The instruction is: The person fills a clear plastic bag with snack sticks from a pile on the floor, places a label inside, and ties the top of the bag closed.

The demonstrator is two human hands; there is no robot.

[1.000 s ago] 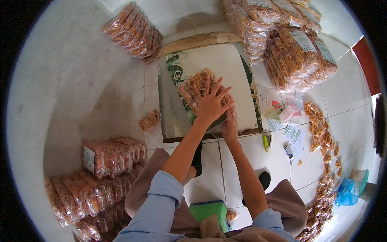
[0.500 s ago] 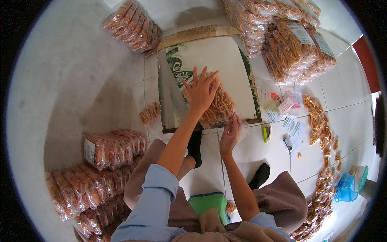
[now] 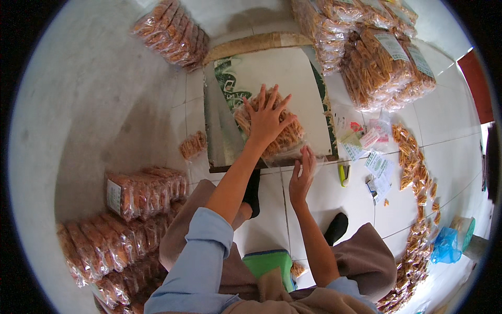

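A clear plastic bag of golden-brown snack sticks (image 3: 282, 133) lies on a worn, white and green board (image 3: 295, 73). My left hand (image 3: 266, 120) presses on the bag with fingers spread wide. My right hand (image 3: 301, 178), thumb apart from its slightly curved fingers, touches the bag's loose, crumpled plastic end at the board's near edge. A lime-green stapler (image 3: 344, 175) lies on the tiles to the right, beside loose printed labels (image 3: 377, 165).
Stacks of packed snack bags stand at top left (image 3: 170, 36), top right (image 3: 381, 68) and lower left (image 3: 136, 193). A small pack (image 3: 192, 145) lies left of the board, strewn snacks (image 3: 410, 157) right, near a blue plastic bag (image 3: 446, 246). My feet (image 3: 335, 229) are below the board.
My left hand moved down-left, then shifted back slightly right, its fingers staying spread on the bag. My right hand moved toward me, from the bag's side to its loose plastic end.
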